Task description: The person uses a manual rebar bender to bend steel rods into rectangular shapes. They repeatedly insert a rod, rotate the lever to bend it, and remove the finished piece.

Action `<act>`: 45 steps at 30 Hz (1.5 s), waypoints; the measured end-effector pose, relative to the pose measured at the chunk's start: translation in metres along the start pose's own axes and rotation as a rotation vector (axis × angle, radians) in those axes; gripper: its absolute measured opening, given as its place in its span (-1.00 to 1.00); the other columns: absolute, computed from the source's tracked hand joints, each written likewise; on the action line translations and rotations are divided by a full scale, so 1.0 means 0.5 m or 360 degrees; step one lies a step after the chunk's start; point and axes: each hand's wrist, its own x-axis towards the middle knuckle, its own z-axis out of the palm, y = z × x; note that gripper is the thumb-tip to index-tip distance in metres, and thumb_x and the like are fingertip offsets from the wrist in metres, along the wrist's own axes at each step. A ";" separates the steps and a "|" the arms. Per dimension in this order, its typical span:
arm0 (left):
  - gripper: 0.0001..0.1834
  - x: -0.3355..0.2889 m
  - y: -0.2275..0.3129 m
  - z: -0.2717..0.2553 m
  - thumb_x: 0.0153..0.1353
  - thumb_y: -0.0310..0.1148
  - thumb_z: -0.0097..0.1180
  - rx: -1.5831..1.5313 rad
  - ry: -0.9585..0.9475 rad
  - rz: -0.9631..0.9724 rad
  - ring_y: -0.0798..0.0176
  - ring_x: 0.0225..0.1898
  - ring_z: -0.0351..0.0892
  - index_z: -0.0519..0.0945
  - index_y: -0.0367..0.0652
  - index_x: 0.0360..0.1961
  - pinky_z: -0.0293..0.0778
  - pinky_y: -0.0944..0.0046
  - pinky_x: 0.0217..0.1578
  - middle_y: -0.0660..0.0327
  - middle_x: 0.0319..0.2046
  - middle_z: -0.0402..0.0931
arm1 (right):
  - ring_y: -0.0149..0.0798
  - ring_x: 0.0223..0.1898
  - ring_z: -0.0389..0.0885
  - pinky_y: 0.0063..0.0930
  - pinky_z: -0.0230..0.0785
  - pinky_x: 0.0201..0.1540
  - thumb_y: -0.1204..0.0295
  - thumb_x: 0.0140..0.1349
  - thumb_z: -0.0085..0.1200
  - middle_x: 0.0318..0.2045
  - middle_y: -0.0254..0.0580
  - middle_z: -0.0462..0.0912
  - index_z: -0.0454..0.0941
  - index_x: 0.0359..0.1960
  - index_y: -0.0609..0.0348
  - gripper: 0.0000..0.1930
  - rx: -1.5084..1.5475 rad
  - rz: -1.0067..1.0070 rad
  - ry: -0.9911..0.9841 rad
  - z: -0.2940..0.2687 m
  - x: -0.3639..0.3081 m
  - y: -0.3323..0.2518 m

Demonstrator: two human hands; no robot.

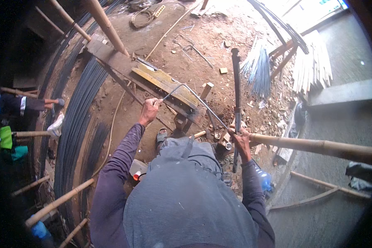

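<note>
A thin grey metal rod [206,106], bent at an angle near its top, spans the space between my hands. My left hand [150,111] is closed round its left end, beside the wooden bench [111,58]. My right hand [240,140] is closed at the rod's lower right end. It also grips a long, dark, upright metal piece [237,82], perhaps several bars stacked together; I cannot tell. A yellow patterned board [165,84] lies along the bench top, just beyond the rod.
Long dark rods [76,111] lie in bundles on the left. A bamboo pole [314,146] juts across at right. Cut rods [256,70] lie ahead on the dirt. A wooden-handled tool [199,134] is by my feet. Another person's leg [51,101] shows at far left.
</note>
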 end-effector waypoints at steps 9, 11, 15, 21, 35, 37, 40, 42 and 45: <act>-0.69 -0.073 -0.197 0.059 0.33 -0.23 0.17 -0.0306 0.0341 -0.0329 0.30 -0.51 0.47 0.63 -0.29 -0.40 0.38 0.16 -0.43 0.16 -0.63 0.48 | -0.55 -0.49 0.47 -0.55 0.34 -0.42 0.42 0.22 0.18 -0.49 -0.37 0.60 0.63 -0.10 0.24 -0.75 -0.0062 -0.0131 -0.0262 0.076 0.110 0.089; -0.67 -0.050 -0.251 0.075 0.33 -0.19 0.18 -0.0363 0.0318 -0.0335 0.38 -0.60 0.37 0.60 -0.23 -0.47 0.29 0.18 -0.56 0.26 -0.66 0.42 | -0.55 -0.48 0.46 -0.56 0.32 -0.41 0.43 0.22 0.15 -0.50 -0.36 0.59 0.62 -0.11 0.24 -0.76 -0.0235 -0.0251 -0.0274 0.089 0.131 0.076; -0.65 -0.019 -0.328 0.097 0.32 -0.16 0.20 -0.0319 0.0317 -0.0333 0.42 -0.65 0.30 0.60 -0.19 -0.51 0.23 0.19 -0.61 0.29 -0.68 0.42 | -0.43 -0.44 0.45 -0.44 0.32 -0.38 0.38 0.17 0.21 -0.49 -0.32 0.56 0.59 -0.22 0.26 -0.78 -0.0318 -0.0264 -0.0243 0.100 0.140 0.069; -0.66 -0.014 -0.372 0.091 0.30 -0.15 0.22 -0.0437 0.0187 -0.0518 0.43 -0.63 0.35 0.65 -0.20 -0.49 0.27 0.24 -0.61 0.31 -0.69 0.46 | -0.33 -0.43 0.42 -0.36 0.30 -0.36 0.36 0.13 0.24 -0.47 -0.21 0.48 0.55 -0.33 0.33 -0.75 -0.0436 -0.0386 -0.0228 0.136 0.134 0.068; -0.71 -0.031 -0.260 0.033 0.33 -0.25 0.19 -0.0515 0.0052 -0.0470 0.53 -0.58 0.33 0.63 -0.22 -0.48 0.24 0.38 -0.56 0.40 -0.63 0.46 | -0.25 -0.23 0.65 -0.36 0.45 -0.16 0.46 0.10 0.21 -0.27 -0.10 0.69 0.66 -0.12 0.21 -0.72 -0.0289 -0.0085 -0.0151 0.130 0.131 0.119; -0.71 -0.040 -0.265 0.043 0.33 -0.26 0.19 -0.0618 0.0111 -0.0421 0.53 -0.58 0.33 0.63 -0.22 -0.48 0.23 0.37 -0.56 0.40 -0.63 0.45 | -0.26 -0.21 0.65 -0.37 0.45 -0.15 0.47 0.09 0.22 -0.25 -0.08 0.70 0.65 -0.10 0.21 -0.70 -0.0329 -0.0103 -0.0182 0.124 0.133 0.148; -0.72 -0.045 -0.275 0.061 0.33 -0.27 0.18 -0.0647 0.0034 -0.0550 0.53 -0.58 0.35 0.64 -0.23 -0.48 0.26 0.38 -0.55 0.41 -0.63 0.46 | -0.25 -0.19 0.66 -0.37 0.46 -0.12 0.49 0.07 0.22 -0.22 -0.06 0.71 0.64 -0.07 0.22 -0.67 -0.0269 -0.0048 -0.0215 0.119 0.134 0.186; -0.70 -0.041 -0.280 0.067 0.33 -0.24 0.18 -0.0624 -0.0037 -0.0573 0.52 -0.58 0.37 0.64 -0.23 -0.47 0.28 0.38 -0.55 0.39 -0.64 0.47 | -0.28 -0.27 0.63 -0.36 0.44 -0.20 0.45 0.10 0.23 -0.30 -0.10 0.68 0.63 -0.12 0.23 -0.71 -0.0240 -0.0120 -0.0191 0.123 0.139 0.199; -0.68 -0.024 -0.277 0.069 0.34 -0.20 0.17 -0.0404 -0.0125 -0.0628 0.50 -0.59 0.42 0.64 -0.21 -0.46 0.34 0.36 -0.55 0.36 -0.65 0.49 | -0.33 -0.44 0.56 -0.31 0.40 -0.38 0.34 0.18 0.25 -0.50 -0.16 0.61 0.61 -0.23 0.25 -0.76 -0.0351 -0.0329 -0.0109 0.130 0.146 0.201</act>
